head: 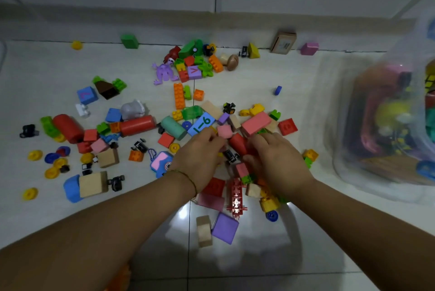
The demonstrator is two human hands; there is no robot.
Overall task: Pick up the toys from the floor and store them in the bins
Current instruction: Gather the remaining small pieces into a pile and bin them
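Note:
Many toy blocks lie scattered on the white tiled floor point(270, 255). My left hand point(200, 157) reaches into the middle pile, fingers curled down onto small blocks beside a pink cube point(225, 131) and a blue "1-6" block point(200, 124). My right hand point(276, 161) is just to the right of it, with fingers and thumb curled round a red block point(238, 143). What lies under both palms is hidden. A clear plastic bin point(348, 173) at the right edge holds several toys and looks blurred.
Red cylinders point(137, 125), a mint cylinder point(173, 127), wooden blocks point(93, 183) and yellow wheels point(35, 155) lie to the left. A second cluster point(193, 62) sits by the far wall. A purple block point(225, 227) and red connector point(236, 198) lie between my forearms.

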